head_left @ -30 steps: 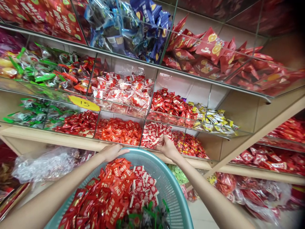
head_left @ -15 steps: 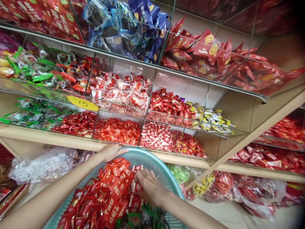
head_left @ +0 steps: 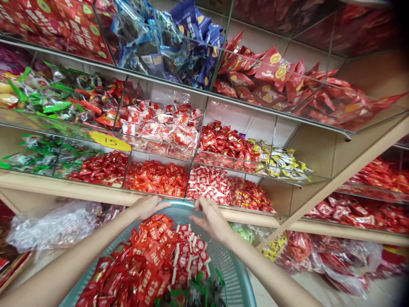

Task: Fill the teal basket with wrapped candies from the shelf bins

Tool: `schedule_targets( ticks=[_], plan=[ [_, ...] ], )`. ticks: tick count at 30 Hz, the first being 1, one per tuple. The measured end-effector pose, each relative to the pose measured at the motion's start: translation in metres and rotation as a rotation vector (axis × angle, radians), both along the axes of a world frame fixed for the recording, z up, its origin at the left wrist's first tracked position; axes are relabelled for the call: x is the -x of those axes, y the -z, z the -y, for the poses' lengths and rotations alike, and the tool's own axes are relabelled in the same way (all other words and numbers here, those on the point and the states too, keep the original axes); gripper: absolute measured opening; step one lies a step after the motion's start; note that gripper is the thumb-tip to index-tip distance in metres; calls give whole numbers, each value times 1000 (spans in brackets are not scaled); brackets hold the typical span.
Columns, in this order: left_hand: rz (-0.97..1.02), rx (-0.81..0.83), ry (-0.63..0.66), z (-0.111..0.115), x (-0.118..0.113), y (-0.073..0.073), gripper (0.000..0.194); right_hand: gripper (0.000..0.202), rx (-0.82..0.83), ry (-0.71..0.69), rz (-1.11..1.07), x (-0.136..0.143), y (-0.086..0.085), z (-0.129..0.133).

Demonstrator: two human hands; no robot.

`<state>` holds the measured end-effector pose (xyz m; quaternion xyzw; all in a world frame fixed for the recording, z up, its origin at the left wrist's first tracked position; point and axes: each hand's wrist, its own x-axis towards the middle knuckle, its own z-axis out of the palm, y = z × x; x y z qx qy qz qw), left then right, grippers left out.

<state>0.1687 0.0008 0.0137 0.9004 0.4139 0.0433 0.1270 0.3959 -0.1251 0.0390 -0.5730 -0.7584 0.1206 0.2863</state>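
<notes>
A green-blue plastic basket (head_left: 244, 277) stands low in front of me, with its far rim by the lowest shelf. My left hand (head_left: 148, 207) grips that far rim on the left side. Just to the right, my right hand (head_left: 211, 219) is over the rim; its thumb is apart from its bent fingers and no candy shows in it. Inside the basket lie orange-red wrapped candies (head_left: 153, 247), red-and-white wrapped candies (head_left: 191, 253), darker red packets (head_left: 108, 275) and green-trimmed clear packets (head_left: 194, 292). The arms hide part of the basket's sides.
Beyond the rim, a glass-divided shelf holds red-and-white candies (head_left: 207, 183) and orange-red candies (head_left: 156, 177). A yellow tag (head_left: 110, 140) marked 15 hangs on the shelf above. Plastic bags (head_left: 51, 228) lie underneath at left, with bagged candies (head_left: 338, 260) at right.
My right hand has left the candies in the basket and moved up and right to the far rim. The red-and-white candies it covered now show. My left hand stays on the rim.
</notes>
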Motion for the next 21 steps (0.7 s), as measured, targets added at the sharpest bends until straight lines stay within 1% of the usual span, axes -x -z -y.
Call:
schedule_targets(
  ticks=[2, 4, 6, 9, 15, 18, 21],
  plan=[
    [-11, -15, 5, 1, 0, -1, 64, 14, -70, 37, -65, -15, -3, -17],
    [-21, -33, 7, 0, 1, 0, 65, 12, -108, 88, -114, -28, -1, -34],
    [-6, -29, 8, -2, 2, 3, 65, 14, -99, 143, -161, -36, 3, -49],
    [32, -7, 15, -4, 4, 6, 65, 19, -42, 196, -206, -39, 12, -64],
    [6, -14, 9, -4, 4, 7, 67, 26, 26, 344, -122, -27, 19, -73],
    [6, -27, 14, -4, 4, 7, 67, 28, 29, 370, -81, -25, 21, -75],
    [20, -5, 15, -4, 3, 6, 65, 30, 46, 379, -89, -27, 24, -79]
  ],
)
